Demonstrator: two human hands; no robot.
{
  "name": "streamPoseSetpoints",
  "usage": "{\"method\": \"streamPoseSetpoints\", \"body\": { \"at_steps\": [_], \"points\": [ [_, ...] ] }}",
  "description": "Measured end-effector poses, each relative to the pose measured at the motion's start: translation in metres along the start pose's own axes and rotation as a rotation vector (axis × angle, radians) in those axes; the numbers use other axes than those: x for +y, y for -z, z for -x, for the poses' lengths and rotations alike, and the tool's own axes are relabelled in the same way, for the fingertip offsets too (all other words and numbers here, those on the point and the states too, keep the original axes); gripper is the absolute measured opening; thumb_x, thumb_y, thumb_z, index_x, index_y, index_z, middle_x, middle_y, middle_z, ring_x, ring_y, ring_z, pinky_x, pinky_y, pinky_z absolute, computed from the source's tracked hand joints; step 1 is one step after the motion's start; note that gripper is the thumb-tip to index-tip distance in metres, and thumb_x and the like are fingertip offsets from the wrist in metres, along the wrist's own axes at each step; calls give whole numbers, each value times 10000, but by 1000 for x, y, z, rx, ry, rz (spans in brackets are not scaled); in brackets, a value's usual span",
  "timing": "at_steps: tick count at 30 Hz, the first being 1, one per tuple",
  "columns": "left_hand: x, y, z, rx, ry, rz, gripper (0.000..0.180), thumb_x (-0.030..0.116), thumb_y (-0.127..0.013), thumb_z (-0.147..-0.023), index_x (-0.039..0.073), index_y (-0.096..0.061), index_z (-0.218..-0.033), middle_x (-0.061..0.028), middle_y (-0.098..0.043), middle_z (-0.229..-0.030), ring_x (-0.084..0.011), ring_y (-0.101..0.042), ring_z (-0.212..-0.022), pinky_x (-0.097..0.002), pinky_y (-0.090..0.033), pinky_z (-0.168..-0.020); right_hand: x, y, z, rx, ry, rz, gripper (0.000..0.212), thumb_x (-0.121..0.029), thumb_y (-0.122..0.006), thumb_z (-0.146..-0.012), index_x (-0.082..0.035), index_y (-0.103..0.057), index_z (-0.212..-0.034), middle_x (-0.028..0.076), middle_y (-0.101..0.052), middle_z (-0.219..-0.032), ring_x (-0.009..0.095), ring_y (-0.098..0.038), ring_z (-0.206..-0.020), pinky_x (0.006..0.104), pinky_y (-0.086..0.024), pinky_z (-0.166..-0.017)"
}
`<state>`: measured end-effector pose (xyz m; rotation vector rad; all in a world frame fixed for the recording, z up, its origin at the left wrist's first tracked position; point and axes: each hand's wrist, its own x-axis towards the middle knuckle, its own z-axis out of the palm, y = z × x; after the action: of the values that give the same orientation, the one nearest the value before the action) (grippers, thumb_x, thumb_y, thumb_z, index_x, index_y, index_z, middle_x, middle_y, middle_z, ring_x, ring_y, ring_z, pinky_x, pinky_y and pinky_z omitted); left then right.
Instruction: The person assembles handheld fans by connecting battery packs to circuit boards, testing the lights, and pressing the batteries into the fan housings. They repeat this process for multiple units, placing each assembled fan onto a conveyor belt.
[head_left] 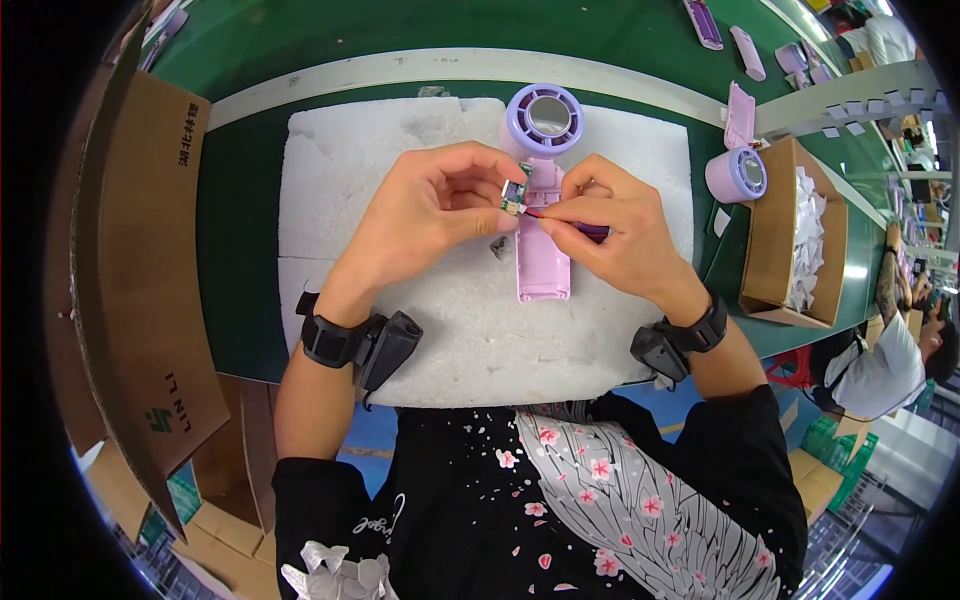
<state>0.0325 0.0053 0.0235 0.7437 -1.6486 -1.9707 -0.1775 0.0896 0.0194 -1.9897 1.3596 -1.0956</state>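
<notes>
Between the thumb and fingers of my left hand (425,205) is a small green circuit board (512,192), held upright above an opened handheld fan. My right hand (635,230) pinches a thin red wire (533,214) against the board's lower edge; its tip is too small to make out. A dark purple cylinder (593,232), perhaps a battery, shows under the right fingers. Below both hands lies the fan's pink handle shell (543,272), hollow side up. The lilac round fan head (545,118) is at its far end. My hands partly hide the handle's upper part.
A white foam board (340,215) lies under the work on a green table (240,270). At right stand another lilac fan (736,176) and a carton (785,240) of white pieces. A big open carton (150,260) stands at left. Another person (890,350) sits far right.
</notes>
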Motion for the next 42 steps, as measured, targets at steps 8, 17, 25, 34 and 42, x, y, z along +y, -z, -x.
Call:
{"method": "streamPoseSetpoints", "body": {
  "at_steps": [8, 17, 25, 34, 42],
  "points": [
    [0, -1, 2, 28, -7, -48, 337, -78, -690, -780, -5, -679, -1109, -19, -633, -835, -57, -592, -766, -200, -493, -700, -2, 0, 1, 7, -14, 20, 99, 3, -744, -737, 8, -721, -833, 77, -583, -846, 130, -589, -618, 242, -435, -535],
    [-1, -10, 2, 72, -167, -234, 341, -65, -677, -784, -7, -672, -1119, -66, -689, -955, -105, -622, -809, -248, -538, -781, -2, 3, 1, 20, 30, 38, 93, -9, -741, -726, -22, -726, -816, 63, -621, -826, 150, -602, -633, 247, -457, -544],
    [-6, -17, 0, 106, -259, -314, 385, -25, -664, -760, 15, -665, -1142, -109, -702, -973, -148, -652, -802, -280, -548, -770, 1, 2, 2, 5, 80, 56, 143, -6, -732, -746, -29, -717, -887, 58, -623, -845, 140, -600, -606, 234, -455, -537],
    [-5, -20, 1, 133, -329, -541, 395, 4, -668, -728, 21, -668, -1123, -145, -702, -943, -187, -675, -743, -294, -548, -732, -13, -4, -2, 112, -180, -32, 353, 31, -752, -743, -22, -658, -1079, 74, -627, -900, 66, -599, -585, 197, -458, -514],
    [-8, -22, -1, 204, -266, -337, 324, 5, -687, -752, 9, -692, -1076, -128, -710, -921, -175, -683, -744, -279, -562, -701, -6, -5, -1, 133, -82, 21, 356, 35, -781, -709, -5, -668, -1044, 81, -635, -944, 64, -599, -572, 198, -462, -510]
  ]
}}
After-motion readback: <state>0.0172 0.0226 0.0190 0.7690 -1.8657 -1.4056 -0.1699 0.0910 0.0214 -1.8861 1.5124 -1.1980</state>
